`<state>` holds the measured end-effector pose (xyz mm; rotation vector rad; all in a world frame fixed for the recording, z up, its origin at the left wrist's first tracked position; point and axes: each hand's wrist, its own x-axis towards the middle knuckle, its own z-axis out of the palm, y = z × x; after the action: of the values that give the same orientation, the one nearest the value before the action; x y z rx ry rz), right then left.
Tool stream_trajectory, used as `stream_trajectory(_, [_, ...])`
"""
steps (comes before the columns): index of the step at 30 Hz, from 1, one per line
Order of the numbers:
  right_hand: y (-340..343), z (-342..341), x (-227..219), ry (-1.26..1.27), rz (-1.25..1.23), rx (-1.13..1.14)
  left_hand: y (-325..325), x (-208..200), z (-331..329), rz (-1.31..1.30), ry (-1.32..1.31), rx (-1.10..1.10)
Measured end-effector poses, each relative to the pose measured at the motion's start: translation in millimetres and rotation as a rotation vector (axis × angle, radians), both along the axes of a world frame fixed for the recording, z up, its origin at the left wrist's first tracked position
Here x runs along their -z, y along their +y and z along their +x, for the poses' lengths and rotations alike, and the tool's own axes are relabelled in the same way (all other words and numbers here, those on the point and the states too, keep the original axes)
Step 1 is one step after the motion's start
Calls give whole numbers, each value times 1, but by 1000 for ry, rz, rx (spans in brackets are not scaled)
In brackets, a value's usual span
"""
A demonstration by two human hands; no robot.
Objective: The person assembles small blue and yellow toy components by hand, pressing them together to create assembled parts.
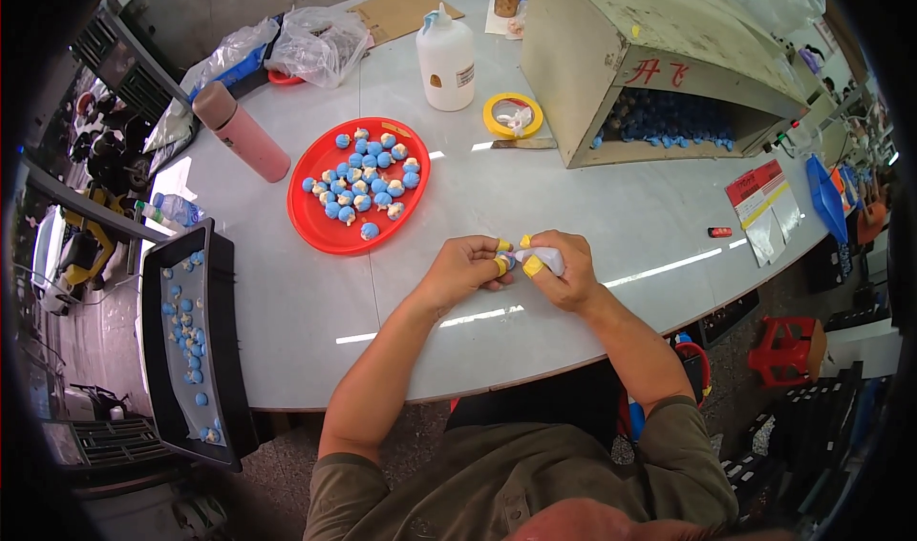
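Observation:
Near the table's front edge, my two hands meet, with yellow tape round several fingertips. My left hand (pixel 465 270) is closed in a pinch on a small bluish piece (pixel 509 260), mostly hidden by the fingers. In my right hand (pixel 571 272) is a soft-looking whitish object (pixel 548 257), its narrow end touching or very close to the bluish piece. What exactly the whitish object is, I cannot make out. Left of the hands, a round red tray (pixel 315 232) holds many small blue-and-cream balls (pixel 370 231).
A pink flask (pixel 250 142) stands left of the tray. Behind are a white squeeze bottle (pixel 446 63), a yellow tape roll (pixel 495 126) and an open-fronted box (pixel 592 83) of blue pieces. A black bin (pixel 244 388) with more balls adjoins the left edge. A small red cylinder (pixel 719 233) lies right.

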<state>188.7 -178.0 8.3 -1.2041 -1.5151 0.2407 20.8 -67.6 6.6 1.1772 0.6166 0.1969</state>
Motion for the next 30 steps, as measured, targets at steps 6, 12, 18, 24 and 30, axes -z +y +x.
stream_trajectory(6, [2,1,1,-53,6,15,0,-1,0,7,-13,-4])
stream_trajectory(12, [3,1,3,-133,95,53,1,-2,-1,-22,-11,-38])
stream_trajectory(18, [3,1,1,-241,122,56,2,0,-1,-81,-40,-90])
stream_trajectory(24, [2,0,-3,-292,139,62,2,-2,0,-123,-47,-129])
stream_trajectory(30, [2,-3,-4,-371,156,79,3,2,-1,-109,-43,-141])
